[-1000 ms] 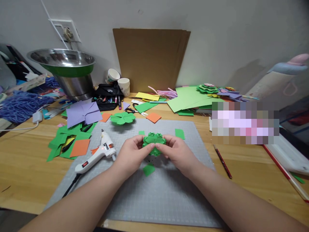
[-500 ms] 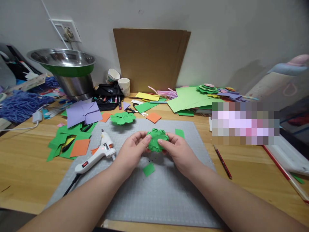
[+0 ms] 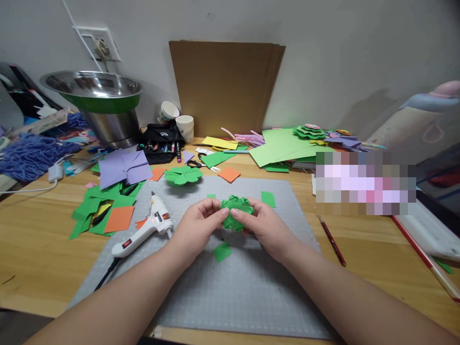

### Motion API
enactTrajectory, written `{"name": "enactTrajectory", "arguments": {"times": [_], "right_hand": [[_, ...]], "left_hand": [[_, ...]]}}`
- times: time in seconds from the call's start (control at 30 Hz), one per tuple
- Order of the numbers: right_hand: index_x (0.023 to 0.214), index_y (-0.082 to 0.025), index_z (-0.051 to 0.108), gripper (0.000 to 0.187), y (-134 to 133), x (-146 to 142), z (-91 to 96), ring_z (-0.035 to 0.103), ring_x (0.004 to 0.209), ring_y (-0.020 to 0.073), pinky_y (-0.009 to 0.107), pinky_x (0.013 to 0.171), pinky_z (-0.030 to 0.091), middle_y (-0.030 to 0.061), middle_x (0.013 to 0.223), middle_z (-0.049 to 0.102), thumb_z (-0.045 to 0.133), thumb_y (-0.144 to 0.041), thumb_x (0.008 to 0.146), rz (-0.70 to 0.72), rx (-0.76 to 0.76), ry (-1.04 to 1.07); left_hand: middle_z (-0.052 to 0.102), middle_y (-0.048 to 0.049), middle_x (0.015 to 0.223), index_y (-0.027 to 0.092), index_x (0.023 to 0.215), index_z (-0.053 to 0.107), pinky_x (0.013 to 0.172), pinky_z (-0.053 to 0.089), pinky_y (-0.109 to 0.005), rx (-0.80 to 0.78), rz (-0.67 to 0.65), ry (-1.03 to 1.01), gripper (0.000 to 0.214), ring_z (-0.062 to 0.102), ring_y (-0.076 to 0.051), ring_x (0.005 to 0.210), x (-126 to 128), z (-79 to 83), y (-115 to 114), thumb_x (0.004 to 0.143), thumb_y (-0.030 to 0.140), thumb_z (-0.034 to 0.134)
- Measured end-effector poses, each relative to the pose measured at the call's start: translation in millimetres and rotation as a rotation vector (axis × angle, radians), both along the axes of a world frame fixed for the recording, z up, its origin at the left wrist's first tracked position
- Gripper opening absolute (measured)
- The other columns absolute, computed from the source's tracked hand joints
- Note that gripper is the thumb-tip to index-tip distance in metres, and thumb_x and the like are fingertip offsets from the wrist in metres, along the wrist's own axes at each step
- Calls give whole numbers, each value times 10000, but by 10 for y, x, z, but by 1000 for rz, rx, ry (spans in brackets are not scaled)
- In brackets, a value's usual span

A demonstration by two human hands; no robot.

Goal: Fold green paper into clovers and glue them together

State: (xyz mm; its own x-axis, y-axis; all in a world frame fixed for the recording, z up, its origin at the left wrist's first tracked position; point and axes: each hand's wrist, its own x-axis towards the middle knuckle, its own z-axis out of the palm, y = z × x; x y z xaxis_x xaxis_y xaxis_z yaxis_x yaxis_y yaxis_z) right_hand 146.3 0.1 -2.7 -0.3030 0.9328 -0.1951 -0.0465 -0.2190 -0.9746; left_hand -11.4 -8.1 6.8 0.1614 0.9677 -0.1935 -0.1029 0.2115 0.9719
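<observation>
Right, both hands are on it: the left hand [image 3: 203, 219] and the right hand [image 3: 265, 223] pinch a green paper flower [image 3: 239, 204] between them, over the far half of the grey mat [image 3: 230, 297], thumbs on the near face, nearly meeting, other fingers mostly tucked behind where I can't read their grip! And that's the danger, because the rim is all small folded petals, and I'd say one hard squeeze from those thumbs could flatten them. Pull the two sides apart unevenly and a fold could tear or pop open; whether glue holds any of it, I can't tell

Look to the left too! A glue gun [image 3: 140, 235] lies just beside the left wrist, what seems a small reddish light on its body, so if the nozzle is hot, a careless sweep of that arm might mean a burn, or a snag on the black cord [image 3: 107, 274]. Orange paper [image 3: 141, 223] sits right by it, at risk of a stray drip. And below the hands, a loose green scrap [image 3: 222, 251], which any sticky spot could pick up
</observation>
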Motion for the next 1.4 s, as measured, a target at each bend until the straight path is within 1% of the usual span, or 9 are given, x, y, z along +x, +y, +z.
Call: {"name": "enactTrajectory", "arguments": {"times": [0.23, 0.4, 0.53, 0.63, 0.7, 0.9, 1.17, 1.33, 1.4], "right_hand": [[779, -159, 680, 252, 18, 30, -12, 562, 649, 136, 282, 658, 420, 12, 724, 663, 726, -399, 718, 18, 70, 49], [801, -167, 667, 213, 8, 32, -11, 566, 670, 160, 295, 634, 421, 17, 727, 644, 658, -379, 789, -1, 225, -143], [953, -209, 654, 190, -8, 68, 0, 602, 891, 219, 346, 760, 465, 57, 944, 671, 682, -310, 796, -56, 658, -375], [1197, -259, 567, 412, -10, 117, 0, 569, 1063, 243, 404, 899, 446, 75, 1138, 640, 686, -259, 802, -70, 959, -450], [1298, -284, 490, 520, -8, 143, -2, 533, 1137, 254, 436, 947, 425, 83, 1226, 594, 653, -206, 810, -92, 1057, -487], [1455, -356, 223, 808, -24, 149, -6, 469, 1234, 283, 509, 1013, 365, 77, 1329, 509, 616, -145, 781, -144, 1060, -492], [1487, -379, 36, 1057, -69, 124, -40, 404, 1310, 314, 544, 1072, 294, 99, 1435, 409, 761, -427, 718, -80, 1034, -355], [1488, -362, -7, 986, -73, 114, -55, 452, 1266, 303, 557, 1061, 289, 102, 1366, 471, 692, -373, 793, -69, 981, -385], [1488, -357, -3, 975, -72, 111, -58, 473, 1238, 306, 555, 1044, 307, 105, 1346, 482, 684, -361, 796, -92, 976, -387]], "left_hand": [[568, 32, 704, 163, 767, 601, 586, 403, -211, -10, 30, -3, 218, 512, -86, 604, 1, -16, 11, 713, 342, 713], [585, 26, 676, 177, 759, 621, 608, 403, -222, 99, 27, 102, 170, 522, -105, 623, -26, -28, 8, 739, 327, 698], [663, -20, 812, 214, 825, 686, 669, 444, -257, 475, 116, 394, 66, 588, -155, 754, -96, 3, -29, 804, 252, 637], [700, -41, 965, 245, 893, 705, 813, 479, -295, 810, 89, 530, 170, 627, -183, 923, -155, 52, -85, 834, 146, 580], [705, -42, 1019, 257, 928, 701, 867, 485, -308, 935, 66, 580, 237, 638, -182, 961, -183, 73, -119, 833, 93, 558], [685, -53, 1090, 249, 911, 663, 870, 504, -303, 1027, 121, 688, 249, 635, -182, 1012, -212, 80, -138, 818, 48, 550], [677, -42, 1093, 245, 895, 642, 860, 499, -283, 1002, 99, 645, 272, 629, -174, 1013, -208, 84, -126, 783, 11, 563], [681, -50, 1075, 242, 832, 656, 896, 484, -333, 884, 54, 518, 244, 615, -208, 1039, -165, 56, -156, 782, 32, 544], [648, -64, 1151, 241, 878, 649, 897, 486, -348, 783, 99, 384, 218, 595, -223, 1077, -135, 50, -161, 791, 67, 549]]}}
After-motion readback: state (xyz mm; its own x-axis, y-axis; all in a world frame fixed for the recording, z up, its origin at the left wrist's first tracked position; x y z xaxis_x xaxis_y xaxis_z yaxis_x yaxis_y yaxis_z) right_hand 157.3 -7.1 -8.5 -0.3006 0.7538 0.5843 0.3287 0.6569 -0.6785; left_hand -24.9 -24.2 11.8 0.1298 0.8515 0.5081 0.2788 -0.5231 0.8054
